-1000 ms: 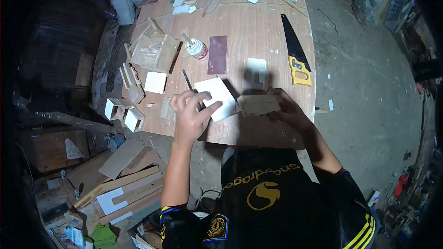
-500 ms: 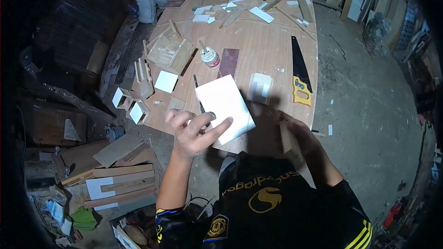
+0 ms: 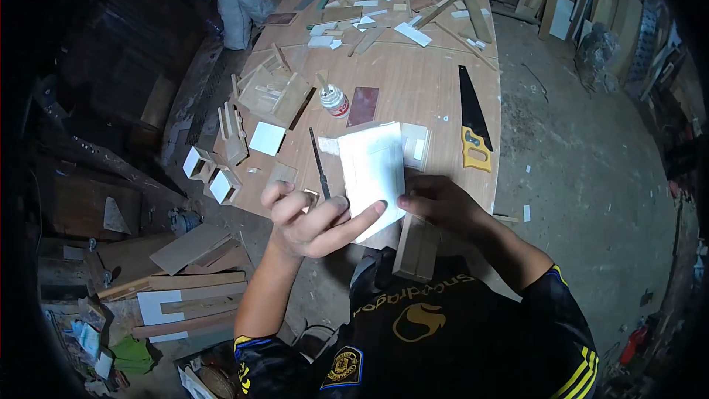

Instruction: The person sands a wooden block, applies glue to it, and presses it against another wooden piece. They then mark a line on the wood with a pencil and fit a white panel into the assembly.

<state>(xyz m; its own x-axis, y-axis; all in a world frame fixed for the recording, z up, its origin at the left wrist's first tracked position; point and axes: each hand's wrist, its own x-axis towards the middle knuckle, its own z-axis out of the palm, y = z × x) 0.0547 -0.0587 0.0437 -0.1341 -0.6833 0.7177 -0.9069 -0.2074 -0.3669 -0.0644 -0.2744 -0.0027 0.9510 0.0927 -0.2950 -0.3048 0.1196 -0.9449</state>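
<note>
My left hand point(image 3: 314, 223) pinches a white rectangular panel point(image 3: 373, 166) by its lower left edge, tilted over the near side of the table. Faint lines run across the panel's face. In my right hand point(image 3: 442, 207) is a wooden block point(image 3: 418, 250), hanging below the palm and overlapping my shirt. The right fingertips are right at the panel's right edge. Left of the panel lies a thin dark rod-like tool point(image 3: 318, 155). Just beyond stand a jar point(image 3: 334, 102) with a stick in its mouth and a dark reddish flat piece point(image 3: 362, 107).
A handsaw point(image 3: 475, 118) with a yellow handle lies along the table's right side. To the left sit a wooden box-like assembly point(image 3: 277, 96), a white square piece point(image 3: 266, 138) and small white-faced wooden parts point(image 3: 221, 186). Wood offcuts point(image 3: 413, 33) cover the far end. Boards point(image 3: 192, 240) are stacked at lower left.
My right hand has come in from the right with the wooden block and now meets the panel's edge. The white panel has turned more upright and shifted slightly right.
</note>
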